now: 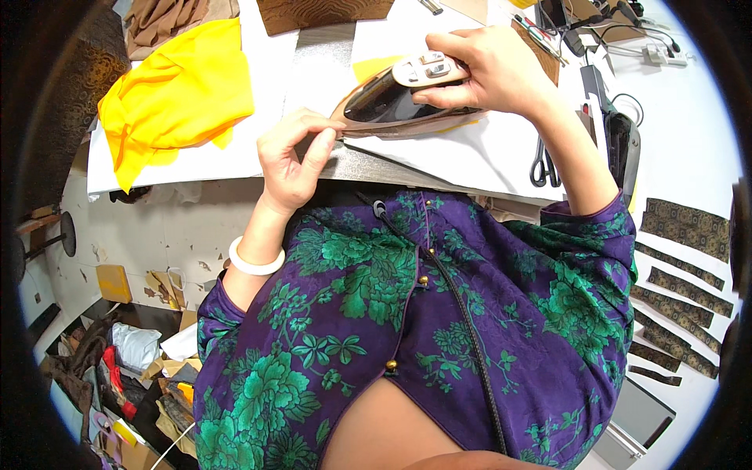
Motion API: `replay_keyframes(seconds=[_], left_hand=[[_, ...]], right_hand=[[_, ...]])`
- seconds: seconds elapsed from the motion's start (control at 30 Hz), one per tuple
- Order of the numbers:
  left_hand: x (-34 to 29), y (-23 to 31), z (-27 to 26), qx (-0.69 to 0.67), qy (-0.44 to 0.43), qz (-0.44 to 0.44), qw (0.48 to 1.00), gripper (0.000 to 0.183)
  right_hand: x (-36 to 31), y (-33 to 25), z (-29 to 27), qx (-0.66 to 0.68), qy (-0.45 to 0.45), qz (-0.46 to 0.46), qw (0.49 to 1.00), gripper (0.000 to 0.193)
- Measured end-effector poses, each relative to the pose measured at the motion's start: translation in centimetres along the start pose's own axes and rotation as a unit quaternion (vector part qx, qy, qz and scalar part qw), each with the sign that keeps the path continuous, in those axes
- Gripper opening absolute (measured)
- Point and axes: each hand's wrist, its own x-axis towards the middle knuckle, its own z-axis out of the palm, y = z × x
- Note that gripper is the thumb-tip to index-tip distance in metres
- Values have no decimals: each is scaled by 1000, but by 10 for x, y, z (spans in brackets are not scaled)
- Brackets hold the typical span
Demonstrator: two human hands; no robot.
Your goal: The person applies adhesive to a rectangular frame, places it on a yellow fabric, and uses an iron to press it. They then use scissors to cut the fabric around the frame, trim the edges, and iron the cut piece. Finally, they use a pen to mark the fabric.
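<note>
My right hand (493, 70) is wrapped round the handle of a clothes iron (376, 102) with a dark body and a brownish rim. Its white top carries some buttons. The iron lies low over the white table (486, 157), its tip pointing left. Bits of yellow cloth (374, 67) show behind the iron and along its near edge. At the tip, my left hand (294, 157) has its fingers bent in a pinch by the table's front edge. Whatever lies between those fingers is too small to make out. A white bangle (257, 257) circles my left wrist.
A bright yellow cloth (184, 98) lies at the left, with brown fabric (168, 27) behind it. Black scissors (543, 163) rest at the right edge. Cables and a power strip (664, 55) sit far right. Patterned dark strips (674, 305) lie lower right; a scrap pile (133, 384) lower left.
</note>
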Motion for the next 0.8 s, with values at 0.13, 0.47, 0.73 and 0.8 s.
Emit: replay_keyframes(seconds=[0.13, 0.47, 0.73, 0.8], left_hand=[[0, 0, 0, -30, 54, -65, 996, 13], [100, -40, 10, 271, -78, -74, 957, 21], [100, -83, 11, 344, -180, -110, 915, 24], [99, -85, 10, 330, -173, -102, 922, 23]], right_hand=[[-27, 7, -10, -16, -31, 59, 998, 52], [-168, 63, -49, 188, 244, 331, 892, 20], [-317, 113, -111, 1, 593, 494, 636, 56], [-358, 126, -107, -85, 580, 561, 584, 63]])
